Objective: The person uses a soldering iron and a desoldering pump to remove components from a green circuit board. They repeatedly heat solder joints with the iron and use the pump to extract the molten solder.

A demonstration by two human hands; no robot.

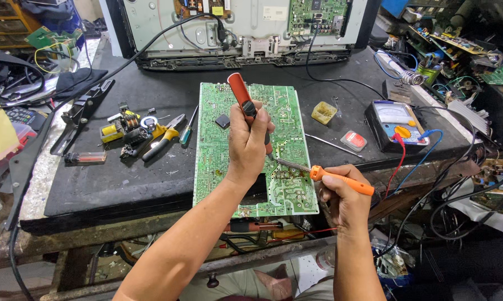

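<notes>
Head view, middle of the frame: a green circuit board (255,150) lies flat on the dark desk (112,184), its near edge overhanging the desk's front. The left hand (248,142) is closed in a fist-like grip around a red-handled desoldering pump (245,103), held nearly upright with its nozzle down toward the board's lower centre, though the tip is hidden behind the fingers. The right hand (346,203), at lower right, pinches the orange soldering iron (324,175) like a pen, its metal tip slanting up-left to meet the board just beside the pump. Doing this well likely means keeping the iron's tip steady on one joint, with the pump's nozzle close against the same spot and square to the board, so the melted solder lifts cleanly; the right wrist seems unsupported past the desk edge, so a slip across nearby tracks is a risk. At centre left lie yellow-handled pliers (165,139) and a small screwdriver (188,129); at right sits an analogue multimeter (396,124) with red and blue leads, and a small flux tin (323,112).
</notes>
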